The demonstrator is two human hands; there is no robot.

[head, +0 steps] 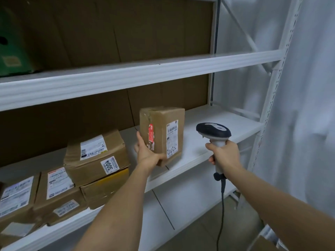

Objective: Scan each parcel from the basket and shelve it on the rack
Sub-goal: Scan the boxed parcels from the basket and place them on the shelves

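Observation:
A brown cardboard parcel [162,131] with a white label marked 4432 and a red sticker stands upright over the middle shelf [208,145] of the white rack. My left hand [146,153] holds it from the left side and bottom corner. My right hand [223,155] grips the handle of a black and grey barcode scanner [213,132], held just right of the parcel, its cable hanging down. The basket is out of view.
Several labelled brown parcels [96,156] are stacked on the left part of the same shelf, one marked 3004. A green box [12,49] sits on the upper shelf [145,73]. Bare shelf lies right of the held parcel. White sheeting [308,105] hangs at right.

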